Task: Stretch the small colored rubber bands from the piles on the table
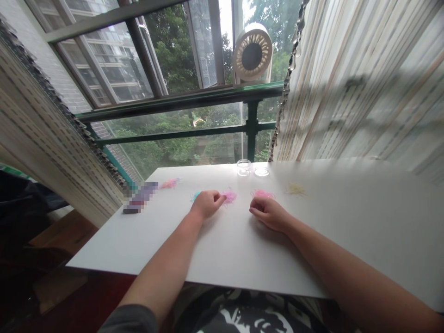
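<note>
Several small heaps of thin coloured strands, perhaps rubber bands, lie in a row across the white table. My left hand (207,204) is closed in a pinch at the edge of a purple-pink heap (229,197). Partly covered behind its knuckles is a turquoise heap (195,196). Curled and resting on the table, my right hand (268,213) is just in front of a bright pink heap (262,193). Whatever either hand's fingers hold is too small or hidden to make out. A yellow heap (296,189) lies farther right, and a mixed orange-pink heap (169,183) farther left.
The white table (229,254) stands against a window with a green railing (180,101). At its far edge sit a clear round container (243,168) and a clear lid (261,171). A pixelated object (141,198) lies at the left edge. Curtains (347,92) hang on both sides.
</note>
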A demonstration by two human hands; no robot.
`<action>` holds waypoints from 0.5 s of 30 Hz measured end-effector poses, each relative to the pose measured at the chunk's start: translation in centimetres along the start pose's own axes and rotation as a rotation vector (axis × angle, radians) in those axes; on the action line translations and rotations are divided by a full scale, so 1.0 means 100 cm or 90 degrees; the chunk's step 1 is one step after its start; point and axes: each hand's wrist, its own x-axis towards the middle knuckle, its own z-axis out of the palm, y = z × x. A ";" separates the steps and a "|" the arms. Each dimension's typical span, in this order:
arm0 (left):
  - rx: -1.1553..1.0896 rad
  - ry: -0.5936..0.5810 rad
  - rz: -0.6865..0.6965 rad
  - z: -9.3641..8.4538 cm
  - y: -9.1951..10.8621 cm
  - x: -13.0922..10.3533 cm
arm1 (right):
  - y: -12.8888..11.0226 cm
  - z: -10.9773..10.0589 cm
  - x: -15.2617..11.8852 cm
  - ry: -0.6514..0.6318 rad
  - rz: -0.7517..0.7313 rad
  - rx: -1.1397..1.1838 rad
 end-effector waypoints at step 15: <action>-0.077 -0.122 0.066 0.006 -0.005 -0.005 | 0.000 0.001 0.000 0.001 -0.002 0.014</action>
